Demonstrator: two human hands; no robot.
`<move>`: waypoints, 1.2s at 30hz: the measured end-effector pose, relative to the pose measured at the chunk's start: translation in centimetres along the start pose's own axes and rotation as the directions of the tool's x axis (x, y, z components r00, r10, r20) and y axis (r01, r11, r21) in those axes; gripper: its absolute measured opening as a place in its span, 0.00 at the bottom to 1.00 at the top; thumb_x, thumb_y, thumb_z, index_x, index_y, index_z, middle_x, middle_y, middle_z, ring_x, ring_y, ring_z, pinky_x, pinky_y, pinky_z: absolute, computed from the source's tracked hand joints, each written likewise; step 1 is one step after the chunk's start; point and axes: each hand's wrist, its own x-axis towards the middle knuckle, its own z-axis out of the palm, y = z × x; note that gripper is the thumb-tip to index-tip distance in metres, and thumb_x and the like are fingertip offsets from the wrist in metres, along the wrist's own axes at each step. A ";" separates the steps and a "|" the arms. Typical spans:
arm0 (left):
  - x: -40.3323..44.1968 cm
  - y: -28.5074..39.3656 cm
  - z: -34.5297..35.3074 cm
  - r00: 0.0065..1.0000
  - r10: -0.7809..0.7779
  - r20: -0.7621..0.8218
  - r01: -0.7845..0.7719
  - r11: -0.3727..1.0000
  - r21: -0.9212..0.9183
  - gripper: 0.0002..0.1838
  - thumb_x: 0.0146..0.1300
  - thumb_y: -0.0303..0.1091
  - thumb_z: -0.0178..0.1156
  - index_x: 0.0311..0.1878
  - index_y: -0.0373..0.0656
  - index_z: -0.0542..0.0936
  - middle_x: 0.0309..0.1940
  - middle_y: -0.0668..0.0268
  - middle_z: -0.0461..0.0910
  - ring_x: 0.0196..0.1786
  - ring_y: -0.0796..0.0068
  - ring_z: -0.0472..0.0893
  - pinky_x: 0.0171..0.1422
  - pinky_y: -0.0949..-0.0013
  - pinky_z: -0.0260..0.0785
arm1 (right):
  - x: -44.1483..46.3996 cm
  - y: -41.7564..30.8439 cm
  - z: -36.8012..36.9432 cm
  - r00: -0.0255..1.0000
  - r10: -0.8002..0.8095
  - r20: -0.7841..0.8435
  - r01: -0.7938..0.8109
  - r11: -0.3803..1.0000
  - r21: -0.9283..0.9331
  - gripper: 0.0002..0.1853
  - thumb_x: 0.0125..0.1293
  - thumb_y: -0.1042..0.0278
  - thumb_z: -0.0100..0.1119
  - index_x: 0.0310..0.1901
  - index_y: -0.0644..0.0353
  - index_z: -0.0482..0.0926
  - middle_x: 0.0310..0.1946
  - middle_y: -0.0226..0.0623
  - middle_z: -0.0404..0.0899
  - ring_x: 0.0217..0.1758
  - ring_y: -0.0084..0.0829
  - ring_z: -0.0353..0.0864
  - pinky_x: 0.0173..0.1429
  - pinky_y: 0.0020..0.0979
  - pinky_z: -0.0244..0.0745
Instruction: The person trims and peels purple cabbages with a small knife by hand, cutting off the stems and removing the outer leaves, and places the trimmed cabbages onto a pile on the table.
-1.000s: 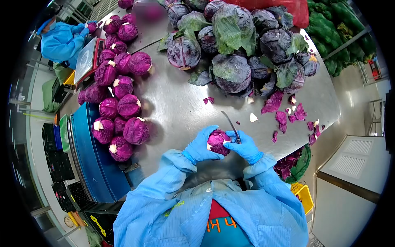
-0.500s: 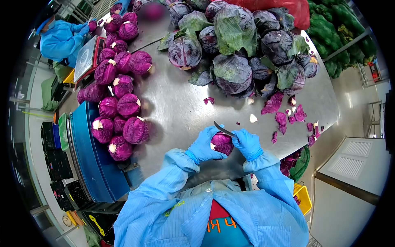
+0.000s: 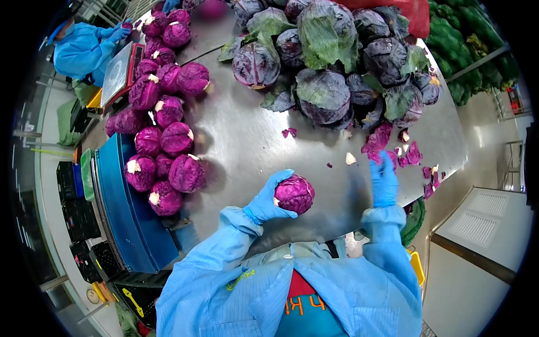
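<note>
My left hand (image 3: 269,201) is wrapped round the left side of a trimmed red cabbage (image 3: 295,195), held over the metal table (image 3: 252,149). Its pale cut base shows near my palm. My right hand (image 3: 384,182) is apart from it, stretched forward over purple leaf scraps (image 3: 377,139). Its fingers are slightly smeared and partly overlap the scraps, so whether they hold anything is unclear. No knife can be made out now. Both hands wear blue gloves.
Untrimmed cabbages (image 3: 323,92) with dark outer leaves are heaped at the back. Trimmed red cabbages (image 3: 177,139) line the left, beside a scale (image 3: 116,76) and a blue bin (image 3: 126,208). A co-worker in blue (image 3: 84,50) is at far left. A yellow crate (image 3: 416,267) sits below right.
My right hand has left the cabbage and moved right and forward to the leaf scraps. The curved knife it held is out of sight. My left hand keeps the cabbage, now turned more into view.
</note>
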 end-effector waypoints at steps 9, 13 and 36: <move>0.2 0.4 0.2 0.999 0.039 -0.002 -0.038 0.992 0.123 0.60 0.31 0.50 0.84 0.69 0.43 0.62 0.66 0.57 0.64 0.70 0.57 0.64 0.75 0.59 0.56 | -7.5 -7.7 5.3 0.595 0.147 0.790 -0.652 0.664 0.368 0.27 0.60 0.56 0.71 0.58 0.60 0.76 0.33 0.28 0.78 0.34 0.18 0.75 0.38 0.25 0.73; 0.5 0.4 0.3 0.998 0.061 0.025 -0.064 0.989 0.130 0.60 0.32 0.47 0.84 0.70 0.43 0.61 0.67 0.57 0.63 0.71 0.58 0.63 0.76 0.59 0.55 | -8.3 -5.4 6.1 0.818 -0.167 0.550 -0.007 0.954 0.300 0.21 0.66 0.58 0.64 0.57 0.56 0.76 0.40 0.38 0.83 0.40 0.27 0.83 0.44 0.31 0.78; -2.6 1.0 1.6 0.926 -0.135 -0.352 0.166 0.984 0.058 0.66 0.38 0.46 0.82 0.75 0.38 0.49 0.70 0.53 0.60 0.71 0.60 0.64 0.71 0.61 0.61 | -2.8 -8.9 7.7 0.561 -0.519 0.645 0.284 0.852 0.439 0.19 0.61 0.55 0.66 0.52 0.51 0.81 0.39 0.39 0.76 0.42 0.36 0.79 0.46 0.36 0.75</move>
